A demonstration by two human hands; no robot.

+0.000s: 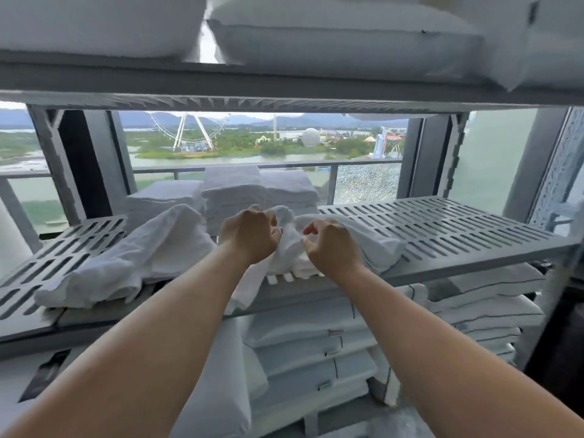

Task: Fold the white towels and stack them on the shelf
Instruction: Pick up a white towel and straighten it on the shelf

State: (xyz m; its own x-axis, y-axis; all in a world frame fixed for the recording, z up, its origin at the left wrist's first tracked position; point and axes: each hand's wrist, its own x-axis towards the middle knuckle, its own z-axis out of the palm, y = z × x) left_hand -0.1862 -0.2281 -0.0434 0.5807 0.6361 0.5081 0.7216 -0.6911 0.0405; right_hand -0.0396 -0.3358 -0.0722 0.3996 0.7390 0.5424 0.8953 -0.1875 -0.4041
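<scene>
Both bare arms reached straight out over the front edge of the gray shelf point(442, 222). The left hand point(249, 233) had its back up and its fingers curled tight around a bunch of the white towel point(366, 238). The right hand point(331, 245) was just beside it, with its fingers bent and pinching the same towel. The towel lay crumpled on the shelf, and part of it hung over the front edge under the hands. A second loose towel point(136, 257) lay in a heap to the left, near the left arm. Behind the hands stood the folded stacks of towels point(234, 191), side by side at the back of the shelf. Pillows point(316, 36) sat on the shelf above. Folded bedding point(316, 336) was piled on the shelf below. Past the stacks was a window with a big wheel point(189, 131) far outside.
</scene>
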